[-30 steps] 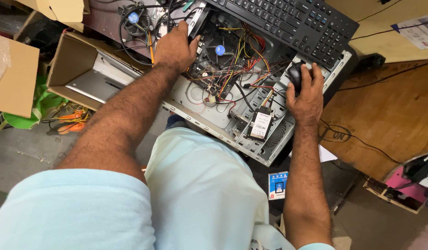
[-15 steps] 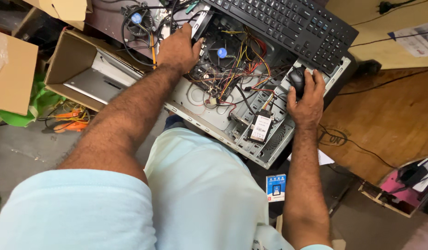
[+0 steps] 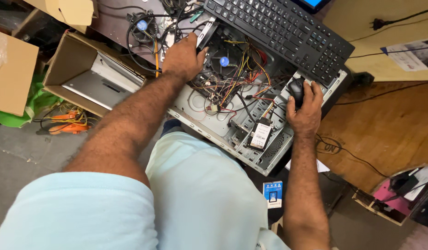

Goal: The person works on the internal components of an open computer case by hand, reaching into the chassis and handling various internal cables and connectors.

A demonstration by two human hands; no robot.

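An opened desktop computer case (image 3: 202, 122) lies on its side in front of me, full of coloured wires (image 3: 232, 85) around a fan with a blue hub (image 3: 224, 60). My left hand (image 3: 182, 58) rests on the case's upper left edge, fingers curled over the rim next to a side panel. My right hand (image 3: 306, 109) is cupped over a black mouse (image 3: 296, 88) that sits on the case's right end. A black keyboard (image 3: 279, 32) lies across the top of the case. A small drive with a white label (image 3: 260, 134) sits in the lower bay.
An open cardboard box (image 3: 68, 69) holding a grey metal unit stands at the left, with orange cables (image 3: 66, 125) and green material below it. A wooden board (image 3: 380, 125) with a black cable lies at the right. A small blue packet (image 3: 272, 193) is on the floor by my knee.
My head view has shifted slightly. Both hands stay where they were, the left on the case rim and the right on the mouse.
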